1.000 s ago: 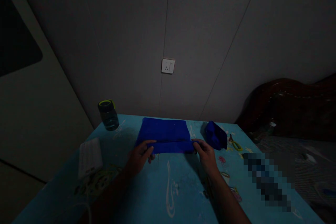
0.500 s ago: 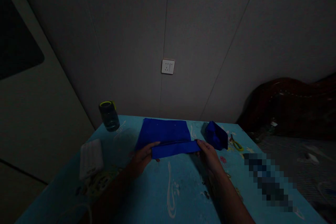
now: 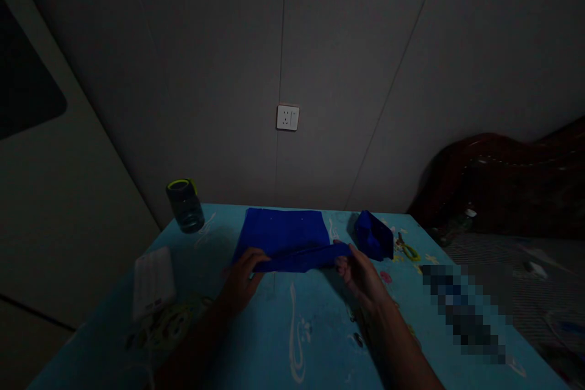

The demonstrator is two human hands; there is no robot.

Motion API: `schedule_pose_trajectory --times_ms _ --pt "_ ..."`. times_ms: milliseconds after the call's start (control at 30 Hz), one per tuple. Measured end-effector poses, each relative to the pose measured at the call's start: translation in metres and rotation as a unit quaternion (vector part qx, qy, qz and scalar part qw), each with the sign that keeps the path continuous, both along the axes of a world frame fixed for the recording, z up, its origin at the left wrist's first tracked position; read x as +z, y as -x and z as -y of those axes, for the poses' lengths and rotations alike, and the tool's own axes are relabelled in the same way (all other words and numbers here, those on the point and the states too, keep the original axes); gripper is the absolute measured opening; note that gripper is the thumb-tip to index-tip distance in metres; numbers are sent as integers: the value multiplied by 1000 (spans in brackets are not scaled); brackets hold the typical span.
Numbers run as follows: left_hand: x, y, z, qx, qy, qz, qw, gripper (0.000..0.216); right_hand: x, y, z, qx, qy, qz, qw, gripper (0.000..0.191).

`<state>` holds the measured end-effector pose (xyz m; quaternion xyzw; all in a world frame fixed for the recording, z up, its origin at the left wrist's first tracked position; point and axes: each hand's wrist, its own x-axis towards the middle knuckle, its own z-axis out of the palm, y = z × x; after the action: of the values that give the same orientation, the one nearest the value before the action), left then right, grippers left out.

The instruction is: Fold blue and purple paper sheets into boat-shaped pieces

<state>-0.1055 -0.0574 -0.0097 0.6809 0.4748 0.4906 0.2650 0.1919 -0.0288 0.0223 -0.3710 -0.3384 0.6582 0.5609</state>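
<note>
Between my two hands stretches a long, narrow blue strip [image 3: 304,259] of thin, flexible material, cloth or paper. My left hand [image 3: 243,275] pinches its left end, thumb below and fingers on top. At the other end my right hand [image 3: 362,275] grips it, the fingers partly hidden under it. The strip looks twisted or creased along its length. Just behind it a larger blue sheet [image 3: 286,228] lies flat on the table; whether the two are joined I cannot tell. A folded blue piece [image 3: 373,237] stands right of the sheet.
Yellow-handled pliers or cutters [image 3: 409,248] lie at the right on the flowered blue tablecloth [image 3: 269,335]. A dark bottle with a yellow-green rim [image 3: 186,207] stands back left, near a white power bank [image 3: 154,283] with a cable. A wall with a socket [image 3: 287,117] rises behind.
The strip was flat and facing me; now it is tilted and twisted, looking thinner. My left hand has shifted slightly left, and my right hand has turned. The view has moved slightly.
</note>
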Motion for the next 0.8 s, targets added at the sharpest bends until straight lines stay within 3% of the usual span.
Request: schedule_pose_trajectory --times_ms 100,233,400,567,800 --pt "4 -9 1 12 63 66 996 16 -3 2 -1 8 -39 52 998 41" --pt "8 -19 2 -4 132 162 978 35 -9 3 -5 -20 -90 164 982 37" --pt "7 -24 5 -61 193 224 953 40 -7 6 -4 -44 -113 199 972 36" --pt "3 -27 8 -64 224 334 913 41 -14 7 -3 -3 -111 171 979 42" --pt "7 -21 10 -103 261 436 855 38 -16 -4 -6 25 -70 89 993 30"
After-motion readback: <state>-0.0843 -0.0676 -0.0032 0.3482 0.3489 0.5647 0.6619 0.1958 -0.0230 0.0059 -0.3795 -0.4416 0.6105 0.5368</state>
